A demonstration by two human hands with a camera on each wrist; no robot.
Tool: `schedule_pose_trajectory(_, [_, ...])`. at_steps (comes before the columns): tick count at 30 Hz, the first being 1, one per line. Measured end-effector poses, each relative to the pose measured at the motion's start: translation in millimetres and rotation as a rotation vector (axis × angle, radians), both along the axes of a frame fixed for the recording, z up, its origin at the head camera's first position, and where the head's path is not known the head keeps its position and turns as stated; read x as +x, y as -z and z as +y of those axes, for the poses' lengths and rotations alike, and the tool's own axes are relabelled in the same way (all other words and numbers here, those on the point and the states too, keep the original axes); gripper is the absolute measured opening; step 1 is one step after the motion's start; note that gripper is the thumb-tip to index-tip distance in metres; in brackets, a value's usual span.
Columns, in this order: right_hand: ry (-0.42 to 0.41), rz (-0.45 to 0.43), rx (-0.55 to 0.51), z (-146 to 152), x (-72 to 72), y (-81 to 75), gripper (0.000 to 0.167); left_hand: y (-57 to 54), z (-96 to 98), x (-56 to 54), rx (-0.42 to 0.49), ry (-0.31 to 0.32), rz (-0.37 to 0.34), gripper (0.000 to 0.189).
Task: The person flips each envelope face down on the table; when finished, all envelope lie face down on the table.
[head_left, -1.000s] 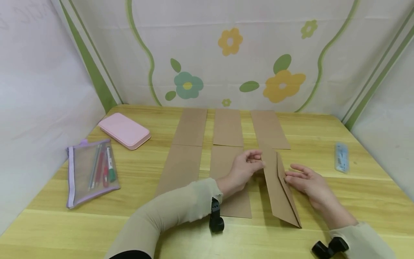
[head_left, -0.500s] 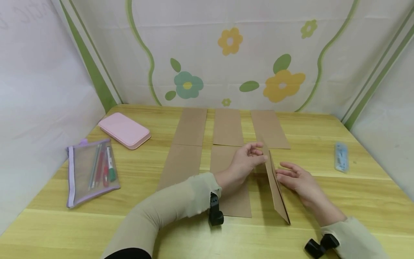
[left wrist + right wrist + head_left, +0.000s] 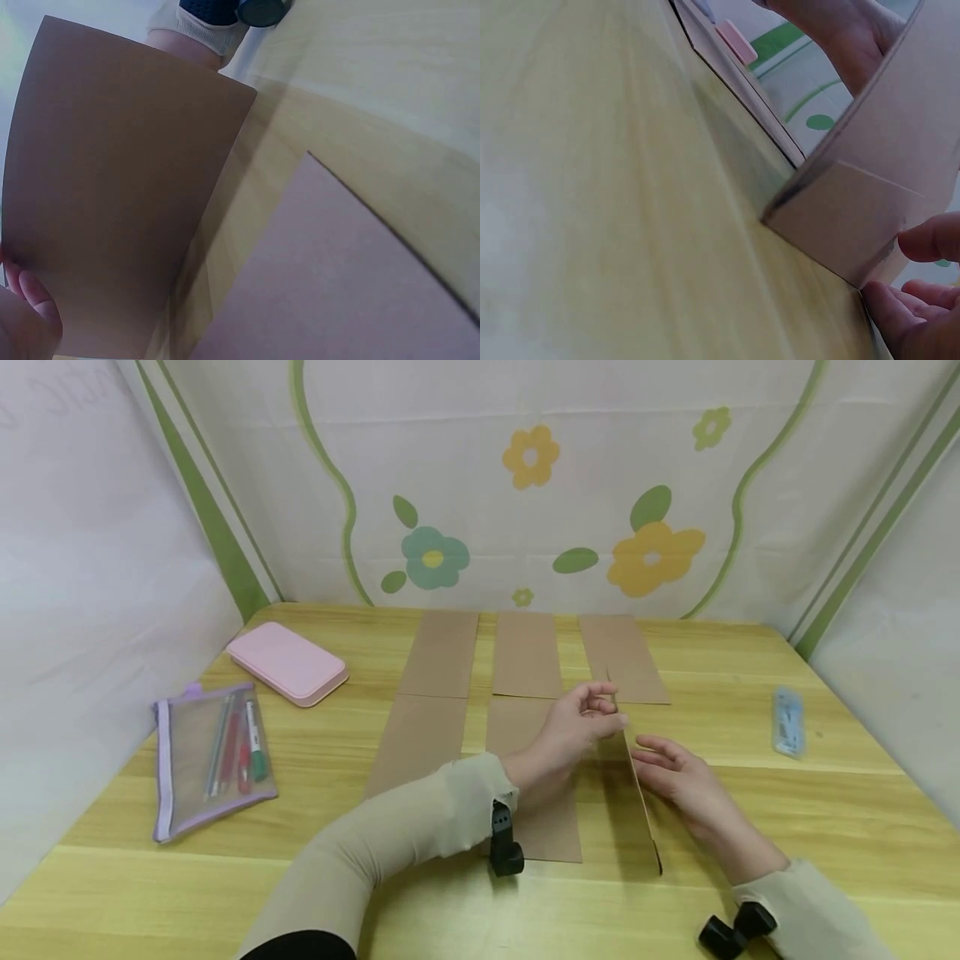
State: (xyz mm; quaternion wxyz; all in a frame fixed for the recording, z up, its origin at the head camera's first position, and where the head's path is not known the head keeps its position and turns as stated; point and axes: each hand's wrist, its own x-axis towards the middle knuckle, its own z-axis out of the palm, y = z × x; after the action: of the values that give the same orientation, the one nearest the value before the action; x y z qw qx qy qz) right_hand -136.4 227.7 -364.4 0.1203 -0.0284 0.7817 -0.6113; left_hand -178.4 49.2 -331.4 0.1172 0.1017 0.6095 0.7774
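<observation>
A brown kraft envelope (image 3: 639, 789) stands on edge above the table, seen almost edge-on in the head view. My left hand (image 3: 573, 727) pinches its upper edge between thumb and fingers. In the left wrist view the envelope's plain broad face (image 3: 127, 172) fills the left side. From the other side, my right hand (image 3: 693, 789) holds it; the right wrist view has thumb and forefinger at the edge of its flap (image 3: 840, 217). Under my left forearm lies another envelope (image 3: 551, 839), partly hidden.
Several more brown envelopes lie flat in rows, including one at the back right (image 3: 622, 660) and one at the left (image 3: 420, 735). A pink case (image 3: 288, 662) and a mesh pouch of pens (image 3: 213, 760) are on the left. A small blue packet (image 3: 788, 721) lies right.
The envelope has turned from showing its flap side to standing edge-on to the head view. My right hand has moved left along with it; the left hand has barely shifted.
</observation>
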Motion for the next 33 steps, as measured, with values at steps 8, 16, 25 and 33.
schedule_pose_trajectory(8, [-0.024,0.021,-0.04,-7.4,-1.8,1.3,0.056,-4.8,0.5,-2.0,-0.039,0.03,0.057,0.032])
schedule_pose_trajectory(16, [0.008,0.024,-0.001,-8.2,1.3,-3.0,0.052,-1.8,4.2,-6.7,-0.123,0.069,0.164,0.027])
schedule_pose_trajectory(25, [0.118,0.168,-0.048,-13.5,21.1,-18.2,0.02,-1.1,7.4,-8.6,-0.153,0.109,0.222,0.025])
schedule_pose_trajectory(33, [0.235,0.492,0.145,-24.7,36.8,-35.0,0.023,1.5,9.6,-9.4,-0.148,0.099,0.241,0.023])
